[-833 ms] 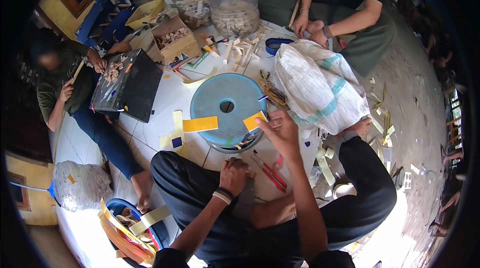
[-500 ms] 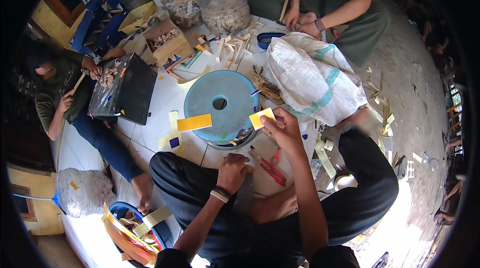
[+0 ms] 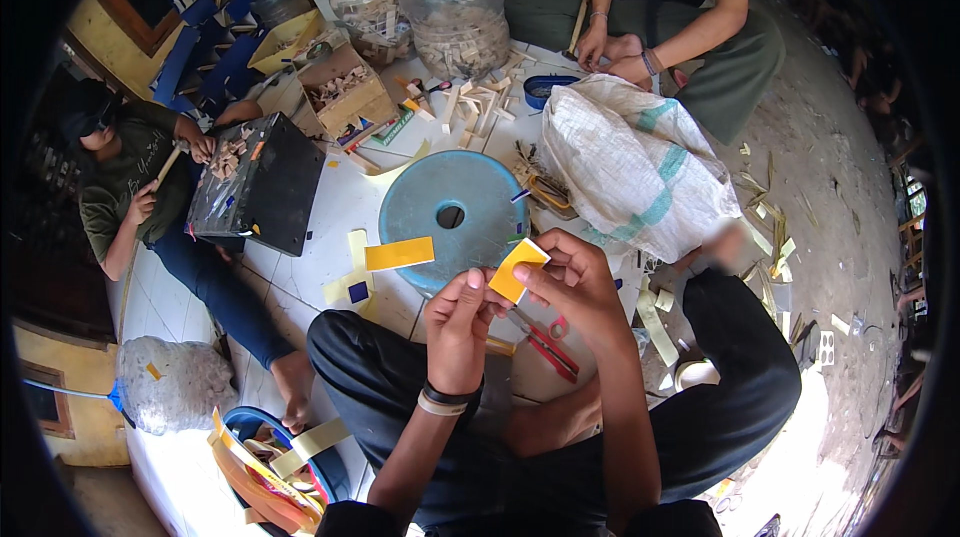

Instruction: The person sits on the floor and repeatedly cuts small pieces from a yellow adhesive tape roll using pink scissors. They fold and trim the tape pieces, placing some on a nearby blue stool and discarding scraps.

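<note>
My right hand pinches a small yellow rectangular piece with a white edge, thumb on its face and fingers behind. My left hand is closed, thumb against fingers, with its tips at the lower left corner of that piece. Whether those tips grip the piece or something small is hidden. A longer yellow strip lies on the left edge of the round blue stool, just beyond my hands. Below my hands, a red-handled cutter and red scissors rest on the tiles.
A white woven sack lies right of the stool. Beyond it are loose wood sticks and a wooden box. One person works at a black box on the left; another sits opposite. A blue tub of strips stands lower left.
My left hand has risen from near my lap to the yellow piece. The right hand has turned the piece more upright. The view has shifted slightly.
</note>
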Available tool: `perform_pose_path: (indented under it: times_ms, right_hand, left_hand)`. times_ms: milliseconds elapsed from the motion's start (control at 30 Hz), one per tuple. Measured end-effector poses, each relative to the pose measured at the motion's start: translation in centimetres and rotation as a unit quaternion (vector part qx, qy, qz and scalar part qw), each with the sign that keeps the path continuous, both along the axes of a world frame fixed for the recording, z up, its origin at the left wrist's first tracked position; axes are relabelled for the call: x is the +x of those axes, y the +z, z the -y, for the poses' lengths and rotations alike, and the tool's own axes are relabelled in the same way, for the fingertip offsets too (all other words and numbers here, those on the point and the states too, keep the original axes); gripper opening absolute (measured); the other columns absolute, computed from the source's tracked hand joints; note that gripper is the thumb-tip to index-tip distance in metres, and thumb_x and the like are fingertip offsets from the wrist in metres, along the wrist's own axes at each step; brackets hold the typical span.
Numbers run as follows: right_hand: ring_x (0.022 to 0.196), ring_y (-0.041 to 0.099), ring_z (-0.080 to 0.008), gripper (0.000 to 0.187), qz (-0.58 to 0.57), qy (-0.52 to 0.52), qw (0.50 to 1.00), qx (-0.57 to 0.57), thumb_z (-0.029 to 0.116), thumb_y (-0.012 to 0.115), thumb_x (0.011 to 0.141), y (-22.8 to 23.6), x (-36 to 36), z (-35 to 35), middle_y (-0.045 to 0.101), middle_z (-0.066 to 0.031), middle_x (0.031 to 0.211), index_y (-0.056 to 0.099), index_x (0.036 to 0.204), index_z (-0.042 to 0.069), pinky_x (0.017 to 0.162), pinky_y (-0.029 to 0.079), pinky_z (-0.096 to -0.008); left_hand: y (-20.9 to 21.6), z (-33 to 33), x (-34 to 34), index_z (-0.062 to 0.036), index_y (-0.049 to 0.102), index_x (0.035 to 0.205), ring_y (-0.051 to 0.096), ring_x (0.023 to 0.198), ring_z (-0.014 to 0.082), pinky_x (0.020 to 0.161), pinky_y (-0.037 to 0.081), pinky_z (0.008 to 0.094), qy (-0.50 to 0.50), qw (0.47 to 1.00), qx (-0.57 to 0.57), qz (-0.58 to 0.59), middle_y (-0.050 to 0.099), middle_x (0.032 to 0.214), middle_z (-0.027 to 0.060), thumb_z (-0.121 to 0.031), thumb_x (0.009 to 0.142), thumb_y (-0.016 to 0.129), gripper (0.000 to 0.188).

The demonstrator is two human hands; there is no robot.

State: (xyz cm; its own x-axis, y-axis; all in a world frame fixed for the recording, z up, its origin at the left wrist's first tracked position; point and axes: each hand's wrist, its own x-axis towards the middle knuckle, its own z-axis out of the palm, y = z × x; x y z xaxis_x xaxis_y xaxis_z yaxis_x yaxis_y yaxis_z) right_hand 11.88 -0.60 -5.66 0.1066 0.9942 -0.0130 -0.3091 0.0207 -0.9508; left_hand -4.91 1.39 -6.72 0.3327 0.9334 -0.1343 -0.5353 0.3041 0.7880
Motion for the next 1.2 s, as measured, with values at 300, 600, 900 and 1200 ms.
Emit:
perform_pose_path:
  times_ms: [300, 600, 900, 1200]
  right_hand:
    - [0.078, 0.064, -0.0049, 0.019, 0.038, -0.028, 0.999, 0.024, 0.009, 0.075, 0.093, -0.6, -0.4, 0.0, 0.072, -0.0039, 0.095, 0.065, 0.106, 0.000, 0.067, 0.050, -0.0209]
    - [0.076, 0.063, -0.0047, 0.021, 0.057, -0.071, 0.995, 0.030, 0.010, 0.076, 0.092, -0.3, -0.4, 0.0, 0.071, -0.0038, 0.092, 0.066, 0.107, -0.001, 0.066, 0.050, -0.0222]
    - [0.075, 0.061, -0.0043, 0.020, 0.052, -0.083, 0.995, 0.033, 0.009, 0.076, 0.092, -0.1, -0.2, 0.1, 0.071, -0.0031, 0.091, 0.066, 0.107, -0.001, 0.064, 0.048, -0.0218]
    - [0.079, 0.063, -0.0047, 0.019, 0.058, -0.069, 0.995, 0.039, 0.007, 0.075, 0.092, 0.3, 0.2, 0.4, 0.071, -0.0048, 0.094, 0.065, 0.106, -0.002, 0.068, 0.050, -0.0215]
  left_hand:
    - [-0.9, 0.1, 1.0, 0.0001, 0.068, 0.102, 0.062, 0.078, 0.0099, 0.075, 0.048, 0.0252, 0.055, 0.993, 0.072, -0.081, 0.070, 0.088, 0.0044, -0.021, 0.104, 0.063, 0.022]
    - [-0.4, 0.3, 1.4, -0.0002, 0.070, 0.097, 0.062, 0.076, 0.0101, 0.073, 0.048, 0.0257, 0.079, 0.991, 0.028, -0.101, 0.070, 0.087, 0.0048, -0.022, 0.103, 0.064, 0.023]
    - [-0.1, 0.7, 1.2, 0.0014, 0.072, 0.107, 0.062, 0.079, 0.0110, 0.075, 0.048, 0.0259, 0.070, 0.985, 0.075, -0.141, 0.069, 0.088, 0.0045, -0.017, 0.101, 0.067, 0.019]
    - [0.0, 0.8, 1.5, 0.0026, 0.073, 0.103, 0.063, 0.077, 0.0099, 0.073, 0.048, 0.0249, 0.088, 0.978, 0.084, -0.166, 0.070, 0.086, 0.0039, -0.016, 0.099, 0.070, 0.019]
